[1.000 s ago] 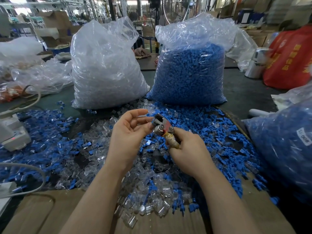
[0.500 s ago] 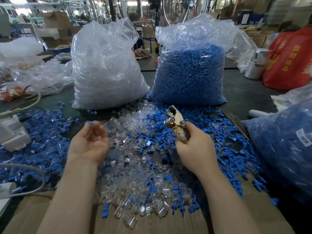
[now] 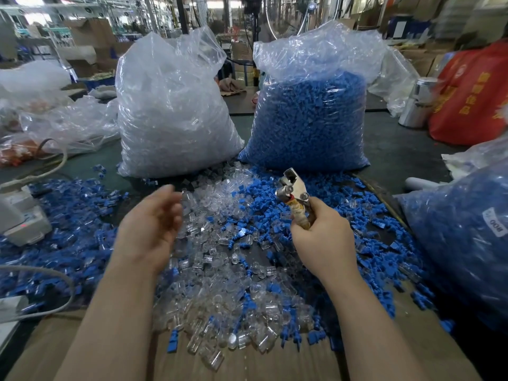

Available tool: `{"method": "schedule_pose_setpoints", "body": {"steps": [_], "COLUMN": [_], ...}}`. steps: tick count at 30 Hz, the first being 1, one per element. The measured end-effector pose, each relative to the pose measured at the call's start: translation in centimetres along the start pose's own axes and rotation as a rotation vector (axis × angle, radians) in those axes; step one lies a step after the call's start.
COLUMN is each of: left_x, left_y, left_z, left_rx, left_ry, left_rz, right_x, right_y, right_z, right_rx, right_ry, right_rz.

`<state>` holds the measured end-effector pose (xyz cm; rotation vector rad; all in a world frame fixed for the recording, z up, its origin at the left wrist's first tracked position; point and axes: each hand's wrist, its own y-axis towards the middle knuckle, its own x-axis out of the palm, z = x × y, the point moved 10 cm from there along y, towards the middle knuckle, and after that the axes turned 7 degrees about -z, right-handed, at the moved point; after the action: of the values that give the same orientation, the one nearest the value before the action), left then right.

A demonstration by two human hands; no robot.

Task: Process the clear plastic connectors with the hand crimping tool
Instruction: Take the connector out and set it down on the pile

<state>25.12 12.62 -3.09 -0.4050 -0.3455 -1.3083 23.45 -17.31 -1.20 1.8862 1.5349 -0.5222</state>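
Observation:
A loose heap of clear plastic connectors point(image 3: 220, 295) mixed with blue ones covers the table in front of me. My right hand point(image 3: 323, 237) grips the taped handles of the metal hand crimping tool point(image 3: 292, 188), its jaws pointing up and away. My left hand point(image 3: 152, 224) hovers over the left side of the heap, blurred, its fingers loosely curved toward the clear connectors and nothing seen in them.
A big bag of clear connectors point(image 3: 170, 111) and a big bag of blue connectors point(image 3: 310, 116) stand behind the heap. Another blue-filled bag point(image 3: 464, 235) lies at the right. A white device point(image 3: 22, 218) with cables sits at the left. Cardboard point(image 3: 247, 364) lines the near edge.
My left hand left the tool's jaws, swung out to the left, and has now come back toward the clear connectors. The right hand raised the tool slightly to the right.

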Motion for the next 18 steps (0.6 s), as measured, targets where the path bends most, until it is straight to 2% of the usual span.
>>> {"method": "schedule_pose_setpoints", "body": {"steps": [2, 3, 5, 8, 10, 14, 18], "left_x": [4.3, 6.3, 8.1, 9.7, 10.1, 9.6, 9.5], "left_y": [-1.0, -1.5, -2.1, -2.3, -2.5, -2.4, -2.5], "left_z": [-0.6, -1.5, -3.6, -4.7, -5.1, -5.1, -5.2], "left_rx": [0.059, 0.093, 0.11, 0.231, 0.274, 0.255, 0.253], "left_ry": [0.596, 0.787, 1.072, 1.479, 1.591, 1.648, 1.664], "left_rz": [-0.179, -0.278, -0.363, -0.389, -0.392, -0.343, -0.362], "right_x": [0.1, 0.1, 0.2, 0.3, 0.4, 0.5, 0.5], "right_y": [0.0, 0.1, 0.1, 0.0, 0.0, -0.1, -0.3], "right_z": [0.0, 0.0, 0.0, -0.1, -0.1, -0.1, -0.3], "right_rx": [0.003, 0.002, 0.002, 0.004, 0.008, 0.008, 0.006], "right_ry": [-0.002, -0.001, 0.004, 0.007, 0.006, 0.008, 0.008], "right_rz": [-0.005, -0.007, -0.012, -0.023, -0.032, -0.034, -0.031]}}
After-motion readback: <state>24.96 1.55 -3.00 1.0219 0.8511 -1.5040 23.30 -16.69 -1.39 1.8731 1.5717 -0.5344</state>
